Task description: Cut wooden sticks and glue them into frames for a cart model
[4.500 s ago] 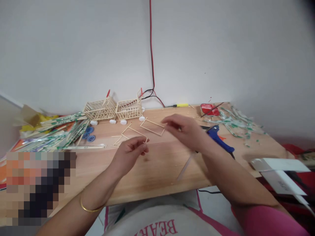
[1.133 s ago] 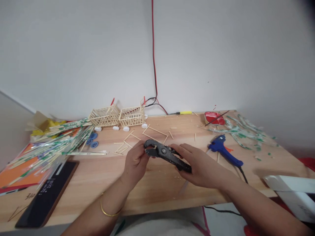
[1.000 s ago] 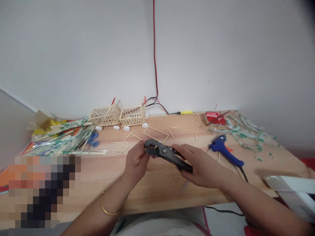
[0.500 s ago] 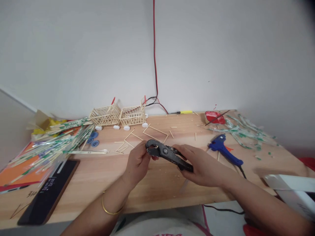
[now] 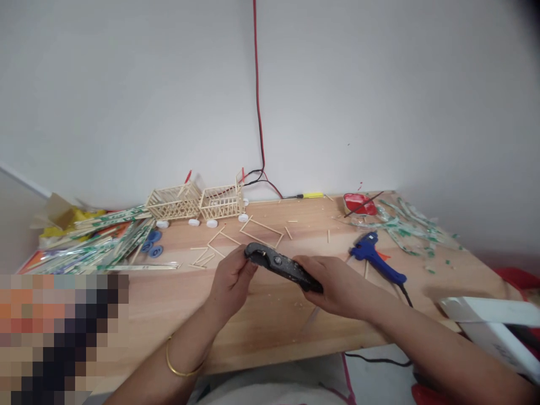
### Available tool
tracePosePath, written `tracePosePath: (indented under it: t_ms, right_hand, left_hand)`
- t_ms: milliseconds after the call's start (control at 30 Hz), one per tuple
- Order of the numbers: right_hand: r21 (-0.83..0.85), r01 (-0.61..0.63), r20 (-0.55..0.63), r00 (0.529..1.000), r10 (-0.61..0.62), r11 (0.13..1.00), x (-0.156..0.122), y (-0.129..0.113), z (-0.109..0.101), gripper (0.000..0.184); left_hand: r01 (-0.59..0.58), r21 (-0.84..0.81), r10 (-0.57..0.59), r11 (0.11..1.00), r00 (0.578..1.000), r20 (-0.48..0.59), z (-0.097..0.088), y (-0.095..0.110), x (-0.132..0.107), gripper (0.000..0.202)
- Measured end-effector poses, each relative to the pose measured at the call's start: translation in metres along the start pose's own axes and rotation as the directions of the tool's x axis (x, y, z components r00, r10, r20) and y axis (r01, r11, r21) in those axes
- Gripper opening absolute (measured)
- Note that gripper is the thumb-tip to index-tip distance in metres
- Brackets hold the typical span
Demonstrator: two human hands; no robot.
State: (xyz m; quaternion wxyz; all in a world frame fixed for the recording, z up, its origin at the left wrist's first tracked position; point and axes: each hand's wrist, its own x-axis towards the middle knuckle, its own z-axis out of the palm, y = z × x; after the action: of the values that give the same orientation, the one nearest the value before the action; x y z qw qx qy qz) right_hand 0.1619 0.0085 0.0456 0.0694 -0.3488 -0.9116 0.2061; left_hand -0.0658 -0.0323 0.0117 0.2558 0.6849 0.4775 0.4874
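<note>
My right hand [image 5: 333,284] is closed round the handles of a black cutter [image 5: 280,265], its jaws pointing left and looking shut. My left hand [image 5: 231,280] is pinched at the jaws, fingers together; what it holds there is too small to see. Both hands hover over the middle of the wooden table [image 5: 270,315]. Behind them lie loose thin wooden sticks and a glued stick frame [image 5: 260,226].
Two small stick carts [image 5: 196,201] stand by the wall. Packets of sticks [image 5: 101,236] and blue caps [image 5: 151,248] lie at the left. A blue glue gun [image 5: 373,257], a red dish [image 5: 358,203] and plastic scraps sit at the right; a white box [image 5: 485,320] at the right edge.
My right hand took up the black cutter and brought it to my left hand's fingers. Over the last second the jaws closed and both hands stayed in place.
</note>
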Motion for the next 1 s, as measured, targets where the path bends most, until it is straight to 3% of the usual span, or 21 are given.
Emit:
tracePosePath:
  t_ms: [267,700,1000]
  right_hand:
    - [0.293,-0.008,-0.112,0.993,0.043,0.956,-0.008,0.001,-0.005,0.041]
    - [0.027,0.045,-0.128,0.991,-0.042,0.999,-0.009,0.002,0.004,0.062]
    - [0.014,0.008,-0.073,0.997,-0.007,1.000,-0.007,0.000,-0.003,0.048]
  left_hand:
    - [0.057,-0.169,-0.056,0.984,0.998,0.012,0.006,0.003,-0.001,0.019]
    - [0.043,-0.138,-0.041,0.989,0.999,0.017,0.006,0.001,-0.004,0.021]
    - [0.141,-0.255,-0.144,0.956,0.990,0.010,0.010,-0.004,-0.005,0.020]
